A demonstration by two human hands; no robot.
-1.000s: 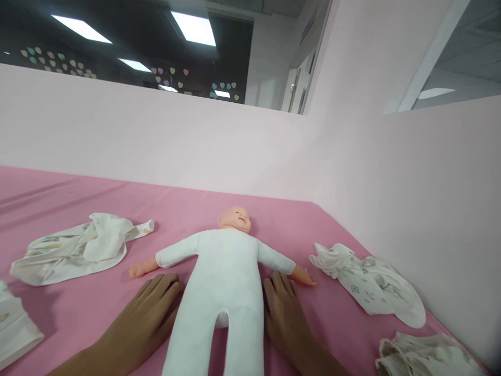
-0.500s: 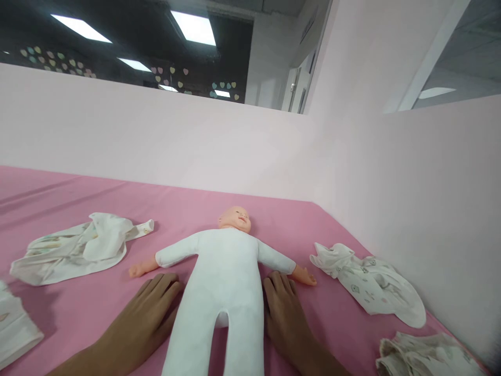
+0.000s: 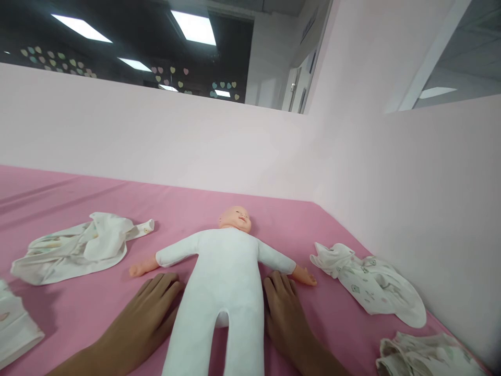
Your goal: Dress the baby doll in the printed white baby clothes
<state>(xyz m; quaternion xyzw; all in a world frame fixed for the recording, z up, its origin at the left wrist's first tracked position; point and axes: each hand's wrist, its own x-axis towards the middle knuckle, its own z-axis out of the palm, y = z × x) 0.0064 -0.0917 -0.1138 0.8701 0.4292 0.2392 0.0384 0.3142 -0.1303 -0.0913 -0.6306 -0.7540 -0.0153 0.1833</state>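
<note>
On the pink sheet (image 3: pixel 279 216), dead centre, there's a baby doll (image 3: pixel 227 271) in white cloth lying on its back, arms flung out, head toward the wall (image 3: pixel 176 146), feet cut off by the bottom edge of the view. The left hand (image 3: pixel 154 305) and right hand (image 3: pixel 284 308) rest palm down either side of its hips, fingers bunched together and curled. Fingertips are tucked out of sight, so I honestly can't tell if they're pinching any cloth or just sitting there.

If steadying the doll is the step, imo this works: hands level, wrists low, body straight between them. Keep any pressure light and even so the soft torso doesn't skew, and mind the right-hand knuckles, which sit really near the doll's outstretched forearm.

Compared with half a second ago? Basically nothing. Both hands are parked in the same spots, the doll hasn't budged, and the printed garments left (image 3: pixel 105 240) and right (image 3: pixel 371 287) lie just as they did. Tiny camera wobble at most.
</note>
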